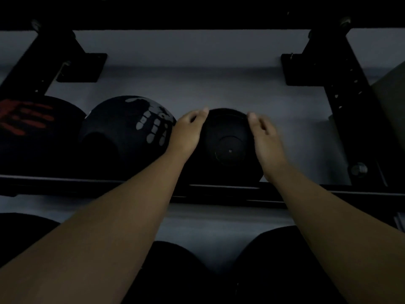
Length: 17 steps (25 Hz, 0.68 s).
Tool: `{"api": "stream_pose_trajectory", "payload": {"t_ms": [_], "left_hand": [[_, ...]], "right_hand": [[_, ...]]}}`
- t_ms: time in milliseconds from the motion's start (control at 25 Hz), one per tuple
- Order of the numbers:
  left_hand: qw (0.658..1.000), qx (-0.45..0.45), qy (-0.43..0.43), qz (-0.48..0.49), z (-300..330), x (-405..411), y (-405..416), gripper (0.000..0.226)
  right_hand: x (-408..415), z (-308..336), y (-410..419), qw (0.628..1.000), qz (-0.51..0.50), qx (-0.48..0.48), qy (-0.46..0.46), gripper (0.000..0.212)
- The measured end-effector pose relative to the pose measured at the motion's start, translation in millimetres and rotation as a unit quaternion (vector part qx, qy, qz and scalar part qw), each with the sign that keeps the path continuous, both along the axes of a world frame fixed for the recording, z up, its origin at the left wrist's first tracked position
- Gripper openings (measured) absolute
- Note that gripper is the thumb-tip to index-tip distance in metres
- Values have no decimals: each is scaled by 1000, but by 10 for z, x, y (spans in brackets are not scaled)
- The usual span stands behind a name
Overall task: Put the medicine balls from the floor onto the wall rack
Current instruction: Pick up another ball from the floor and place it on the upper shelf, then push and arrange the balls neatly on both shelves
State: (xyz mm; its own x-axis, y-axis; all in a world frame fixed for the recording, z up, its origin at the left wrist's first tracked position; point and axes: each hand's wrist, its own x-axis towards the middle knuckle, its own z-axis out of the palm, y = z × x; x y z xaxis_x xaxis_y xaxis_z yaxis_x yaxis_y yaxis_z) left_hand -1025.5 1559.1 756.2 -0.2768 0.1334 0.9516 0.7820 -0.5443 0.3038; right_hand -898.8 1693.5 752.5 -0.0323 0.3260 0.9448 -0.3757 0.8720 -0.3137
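The scene is dim. A plain black medicine ball (228, 148) rests on the wall rack's front rail (306, 190), against the pale wall. My left hand (188, 130) lies at the ball's left side and my right hand (266, 137) at its right side. Both have loosely curled fingers that are apart and not wrapped around the ball. To its left on the same rail sit a black ball with a grey handprint (129, 130) and, at the frame's edge, a black ball with a red handprint (26, 128).
Black rack brackets are bolted to the wall at upper left (81, 66) and upper right (324, 69). Free rail stretches to the right of the plain ball. Dark rounded shapes (285, 264) fill the bottom of the view below the rail; what they are is unclear.
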Motion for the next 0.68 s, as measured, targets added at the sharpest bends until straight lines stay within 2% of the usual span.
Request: {"api": "stream_pose_trajectory", "payload": {"t_ms": [80, 120, 320, 440, 680], "left_hand": [[1000, -1, 5, 10, -115, -84, 130, 39], [1000, -2, 4, 9, -145, -104, 176, 41], [997, -27, 34, 65, -176, -52, 189, 55], [995, -31, 40, 85, -238, -28, 187, 58], [984, -69, 38, 158, -546, 74, 98, 64]], "right_hand": [[-71, 9, 70, 994, -56, 2, -93, 78], [-89, 24, 80, 990, -76, -3, -123, 85], [-63, 31, 58, 990, -75, -6, -122, 97], [-25, -32, -5, 988, -74, -10, -138, 97], [222, -384, -91, 977, -104, 10, -184, 72]]}}
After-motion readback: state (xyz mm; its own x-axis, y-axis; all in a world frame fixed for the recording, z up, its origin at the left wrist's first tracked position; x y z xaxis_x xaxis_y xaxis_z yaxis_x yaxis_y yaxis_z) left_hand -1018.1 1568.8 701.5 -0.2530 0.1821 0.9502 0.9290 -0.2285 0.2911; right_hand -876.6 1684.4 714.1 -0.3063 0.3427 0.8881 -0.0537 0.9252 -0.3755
